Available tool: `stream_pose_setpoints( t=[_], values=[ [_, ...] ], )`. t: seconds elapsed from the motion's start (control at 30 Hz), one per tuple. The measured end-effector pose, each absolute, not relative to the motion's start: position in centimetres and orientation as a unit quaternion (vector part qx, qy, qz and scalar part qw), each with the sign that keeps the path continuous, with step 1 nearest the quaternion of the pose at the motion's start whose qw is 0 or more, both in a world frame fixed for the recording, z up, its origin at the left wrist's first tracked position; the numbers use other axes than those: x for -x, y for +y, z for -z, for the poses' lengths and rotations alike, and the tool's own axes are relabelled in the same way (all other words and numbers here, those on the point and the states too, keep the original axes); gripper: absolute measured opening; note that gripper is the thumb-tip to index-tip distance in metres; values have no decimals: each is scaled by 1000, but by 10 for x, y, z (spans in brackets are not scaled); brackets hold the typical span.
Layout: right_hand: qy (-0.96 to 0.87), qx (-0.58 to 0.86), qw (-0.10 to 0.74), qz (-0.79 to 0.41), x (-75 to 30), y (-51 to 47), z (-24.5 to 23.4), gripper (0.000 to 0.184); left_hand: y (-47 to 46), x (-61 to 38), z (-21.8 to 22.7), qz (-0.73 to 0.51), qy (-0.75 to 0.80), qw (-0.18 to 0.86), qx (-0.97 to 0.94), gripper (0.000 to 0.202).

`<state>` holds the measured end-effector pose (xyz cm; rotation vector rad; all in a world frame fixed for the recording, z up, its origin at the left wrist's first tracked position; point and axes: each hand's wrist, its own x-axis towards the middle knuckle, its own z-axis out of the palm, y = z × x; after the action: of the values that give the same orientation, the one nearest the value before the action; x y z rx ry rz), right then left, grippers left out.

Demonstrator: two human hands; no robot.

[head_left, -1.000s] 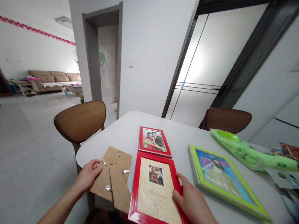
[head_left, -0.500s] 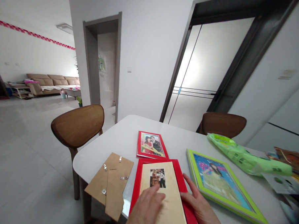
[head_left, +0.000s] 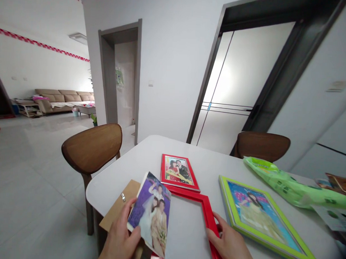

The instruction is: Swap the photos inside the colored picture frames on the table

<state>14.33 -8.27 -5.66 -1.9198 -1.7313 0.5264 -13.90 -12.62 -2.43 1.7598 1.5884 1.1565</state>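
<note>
My left hand (head_left: pixel 121 240) is closed on a photo print (head_left: pixel 151 213) of a couple, held tilted up above the table's near edge. A large red picture frame (head_left: pixel 205 207) lies flat in front of me with nothing in its opening. My right hand (head_left: pixel 231 248) rests on that frame's right side, fingers curled against its edge. A brown cardboard backing board (head_left: pixel 120 205) with metal clips lies to the left, partly hidden behind the photo and my left hand.
On the white table (head_left: pixel 149 153) lie a small red framed photo (head_left: pixel 178 171), a green framed picture (head_left: pixel 261 217) and a green plastic bag (head_left: pixel 291 186). Two brown chairs (head_left: pixel 93 145) stand at the left and far sides. Papers lie at the right edge.
The paper insert has gone from the large red frame. My left hand left the frame and now holds up a photo print. My right hand stayed on the frame's right side.
</note>
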Motion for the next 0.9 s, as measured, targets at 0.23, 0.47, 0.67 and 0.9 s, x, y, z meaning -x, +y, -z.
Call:
stream_pose_setpoints(
  t=[0.23,0.47,0.67,0.9],
  values=[
    [-686,705,164,-70,-141,-84,60,43,-124,160,44,-242,632,195,-710,50],
    [-685,644,314,-131,-115,-86,45,36,-120,159,26,-147,644,93,-745,46],
    [-499,552,374,-553,-59,-81,52,57,-129,144,30,-187,548,128,-805,56],
    [-431,437,446,-651,-32,-87,13,29,-125,127,40,-278,438,121,-846,63]
  ],
)
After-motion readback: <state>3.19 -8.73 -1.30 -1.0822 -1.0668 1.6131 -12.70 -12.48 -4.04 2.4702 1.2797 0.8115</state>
